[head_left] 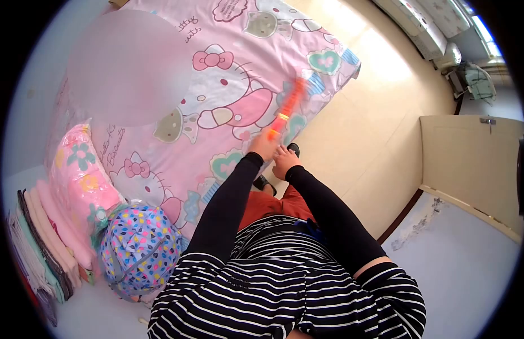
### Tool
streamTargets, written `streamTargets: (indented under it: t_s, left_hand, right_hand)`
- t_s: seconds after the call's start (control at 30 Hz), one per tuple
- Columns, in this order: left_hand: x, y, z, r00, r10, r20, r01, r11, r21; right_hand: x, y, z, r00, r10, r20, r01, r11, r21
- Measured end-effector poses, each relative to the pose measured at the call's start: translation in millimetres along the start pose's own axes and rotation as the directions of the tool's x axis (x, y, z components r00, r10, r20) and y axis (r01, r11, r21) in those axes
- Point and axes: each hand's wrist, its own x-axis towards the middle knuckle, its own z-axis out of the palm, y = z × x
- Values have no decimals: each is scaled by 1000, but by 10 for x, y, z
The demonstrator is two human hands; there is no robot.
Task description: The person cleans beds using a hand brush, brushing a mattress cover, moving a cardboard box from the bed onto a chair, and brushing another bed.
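Observation:
A long orange-red object with yellow bands, blurred by motion, points up and to the right over the edge of the pink cartoon-print bedsheet. My left hand is wrapped round its lower end. Close beside it on the right is my right hand, near the bed's edge, with its fingers bent; whether it touches the object or holds anything is not clear. Both arms wear black sleeves.
At the left lie a plastic-wrapped pink floral bundle, a speckled blue backpack and stacked folded cloths. A pale door stands at the right, and a green bag lies at the upper right.

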Motion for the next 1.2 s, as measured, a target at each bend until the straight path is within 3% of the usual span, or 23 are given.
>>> streamTargets:
  t_s: [0.07,0.17,0.2,0.23,0.3,0.37,0.4,0.47,0.5,0.57,0.6,0.7,0.73,0.77,0.83,0.87,0.97,1.03,1.07,1.1,1.13,1.17,1.2]
  left_hand:
    - [59,364,27,949,239,205,-241,970,-15]
    - [272,537,-157,999,52,-13,-49,989,141]
    - [388,459,-254,984,-18,-177,41,990,131]
    - [487,378,-372,940,-86,-331,129,986,109]
    - [698,281,-500,716,-261,-647,321,947,-27]
    - [917,129,-540,507,-375,-776,412,896,-164]
    - [963,356,-561,472,-520,-712,511,820,-259]
    - [1182,306,-127,601,-419,-680,432,887,-165]
    - [1226,399,101,793,-348,-501,355,931,-84]
    - [1249,883,279,985,-140,-100,149,985,91]
    - [1253,1044,250,1000,9,16,-10,998,68]
    - [1406,1201,-27,996,37,-84,-33,998,47]
    - [1468,1195,-202,983,-91,-161,101,994,50]
    - [1541,1010,-291,919,-1,-395,26,998,59]
    - [1656,914,-603,752,-174,-636,218,976,-10]
    - [1713,870,-716,669,-326,-668,372,925,-79]
    - [1988,729,-697,494,-494,-716,555,813,-178]
    - [2080,1123,-380,624,-512,-591,531,832,-160]
    - [2293,969,21,725,-474,-500,538,843,-19]
    - [2302,1072,271,903,-289,-318,313,949,27]
    - [2277,1258,457,980,-139,-140,148,987,59]
    - [2259,1448,529,994,90,-60,-87,995,50]
    - [2200,1729,373,993,82,82,-85,995,44]
  right_hand:
    - [5,149,-28,994,9,-109,-12,1000,-24]
    - [115,384,-120,961,-5,-277,-11,998,-54]
    - [194,458,-172,941,-13,-337,-8,998,-61]
    - [249,514,-234,919,-16,-395,-9,998,-62]
    - [355,644,-442,925,3,-381,-27,998,-59]
    - [420,793,-569,934,19,-357,-37,998,-46]
    - [430,896,-583,939,26,-342,-40,999,-34]
    - [459,1047,-591,956,2,-292,-17,999,-48]
    - [476,1112,-606,965,-28,-259,10,997,-73]
    - [594,1297,-649,960,-25,-279,7,998,-67]
    - [670,1381,-662,944,9,-329,-20,999,-30]
    - [827,1632,-935,910,61,-410,-65,998,6]
    - [865,1686,-1084,901,84,-425,-91,996,5]
    - [933,1756,-1194,890,108,-443,-118,993,5]
    - [1049,1900,-1295,914,212,-347,-213,976,37]
    - [1068,1949,-1334,917,256,-306,-254,966,47]
    - [1119,2005,-1363,929,292,-227,-292,956,31]
    - [1142,2026,-1320,931,278,-234,-291,957,-20]
    - [1139,2033,-1327,933,270,-239,-283,959,-21]
    - [1133,2051,-1293,929,277,-244,-287,958,-4]
    - [1146,2064,-1261,924,284,-255,-289,957,15]
    - [1171,2081,-1245,918,290,-269,-292,956,36]
    - [1170,2109,-1239,928,271,-254,-285,958,-18]
